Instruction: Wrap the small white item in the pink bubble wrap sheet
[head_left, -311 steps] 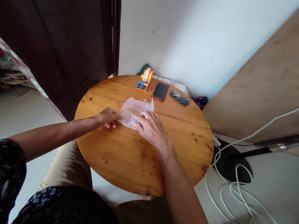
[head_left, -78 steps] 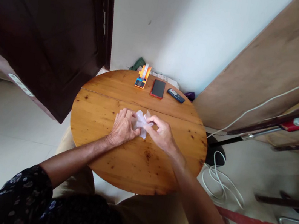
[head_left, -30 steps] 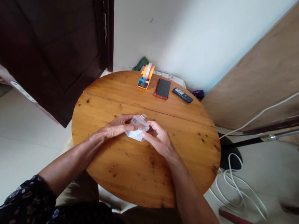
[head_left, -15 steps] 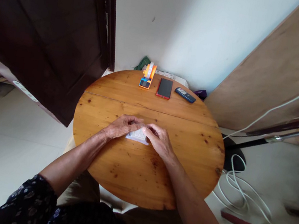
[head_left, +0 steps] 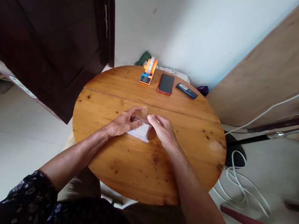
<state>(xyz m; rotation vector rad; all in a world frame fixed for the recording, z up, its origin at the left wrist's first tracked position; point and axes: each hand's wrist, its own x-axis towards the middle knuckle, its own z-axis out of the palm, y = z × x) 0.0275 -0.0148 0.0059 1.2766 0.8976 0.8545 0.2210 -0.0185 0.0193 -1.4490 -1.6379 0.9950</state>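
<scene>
A small white packet (head_left: 143, 129) in clear wrapping lies on the round wooden table (head_left: 134, 170), with a pale flap along its near edge. My left hand (head_left: 124, 122) grips its left side, thumb on top and index finger stretched out past the far edge. Standing up from the far side is a clear plastic strip (head_left: 144, 112); whether it is tape or part of the wrapping I cannot tell. At the packet's right far corner my right hand (head_left: 163, 129) pinches the clear film between thumb and forefinger.
Along the table's far side are an orange tape dispenser (head_left: 148, 71), a red-edged phone (head_left: 166, 84) and a dark blue handheld device (head_left: 186, 90). A white wall stands behind. White cable (head_left: 234, 179) coils on the floor at right; a dark door (head_left: 46, 26) is at left.
My right hand has lifted slightly off the packet's top. My left index finger has stretched out, and the clear strip now stands up at the far side. More of the packet shows.
</scene>
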